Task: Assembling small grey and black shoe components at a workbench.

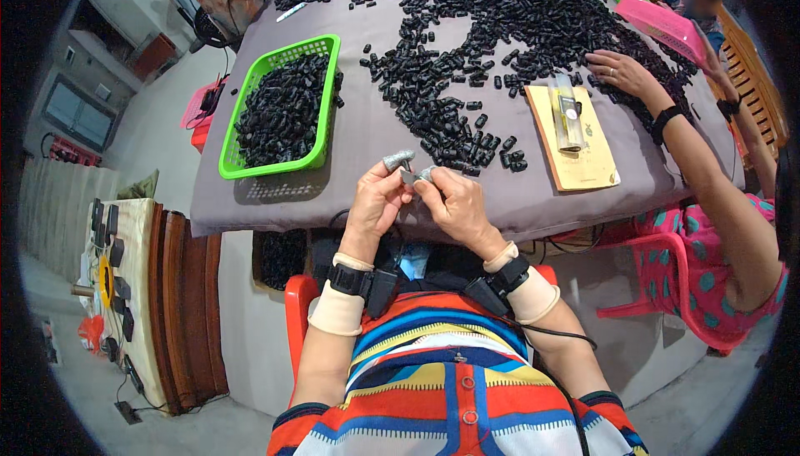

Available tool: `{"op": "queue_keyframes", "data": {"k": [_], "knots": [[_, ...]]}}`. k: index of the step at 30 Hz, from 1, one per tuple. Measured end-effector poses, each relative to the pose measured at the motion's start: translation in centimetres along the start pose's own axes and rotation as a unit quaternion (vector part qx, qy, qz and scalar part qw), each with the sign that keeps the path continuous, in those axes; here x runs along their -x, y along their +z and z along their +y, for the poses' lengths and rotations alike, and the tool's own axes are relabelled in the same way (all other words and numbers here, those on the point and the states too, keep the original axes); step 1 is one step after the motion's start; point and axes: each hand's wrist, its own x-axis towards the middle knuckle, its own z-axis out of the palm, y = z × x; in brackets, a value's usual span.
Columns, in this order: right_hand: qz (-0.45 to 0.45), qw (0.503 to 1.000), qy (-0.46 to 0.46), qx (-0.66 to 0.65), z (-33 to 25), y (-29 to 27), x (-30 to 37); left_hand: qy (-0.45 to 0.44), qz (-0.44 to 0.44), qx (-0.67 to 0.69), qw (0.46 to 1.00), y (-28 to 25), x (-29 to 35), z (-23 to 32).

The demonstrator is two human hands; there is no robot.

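Above the table's near edge, my left hand [377, 200] and my right hand [457, 206] meet with thumbs and forefingers pinched together. A small grey flat piece [408, 177] shows between the fingertips; its kind is unclear. Silver-grey wraps cover a fingertip on each hand. My left fingers close on the flat piece, while whatever my right fingers pinch is hidden. Just beyond my hands lies a spread of small black ribbed cylindrical parts [454, 135]. To the left, a green plastic basket [329, 81] is filled with similar black parts.
A yellow pad or envelope [593, 168] with a clear plastic case [568, 118] lies right on the grey cloth-covered table [375, 193]. At right, a co-worker's hand [621, 72] rests by the parts; the other is at a pink basket [662, 27]. Another person sits far left.
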Motion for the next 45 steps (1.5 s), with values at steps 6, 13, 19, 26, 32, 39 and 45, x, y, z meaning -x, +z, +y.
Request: {"op": "queue_keyframes", "data": {"k": [6,13,19,26,32,39,45], "knots": [[-0.011,1.0,-0.001,0.012,-0.1,0.0,0.0,-0.006,-0.008,0.006,1.0,-0.2,0.0,0.1],[-0.005,1.0,-0.003,0.021,0.0,0.2,0.1,-0.017,-0.027,0.014,0.999,-0.7,0.1,0.0],[-0.008,1.0,0.0,0.029,0.1,0.2,0.1,-0.024,-0.038,0.022,0.999,-1.0,0.1,-0.1],[-0.017,0.999,0.018,0.023,-0.5,0.2,0.2,-0.039,-0.029,0.024,0.999,-1.3,0.0,-0.1],[-0.009,0.999,0.007,0.036,-0.2,0.7,0.2,-0.042,-0.037,0.028,0.998,-1.4,0.0,0.0],[0.0,0.999,0.005,0.049,-0.2,1.0,0.2,-0.046,-0.041,0.028,0.998,-1.7,-0.2,0.0],[0.003,0.998,0.009,0.058,-0.4,1.0,0.2,-0.042,-0.015,-0.003,0.999,-0.8,0.0,0.1]]}}
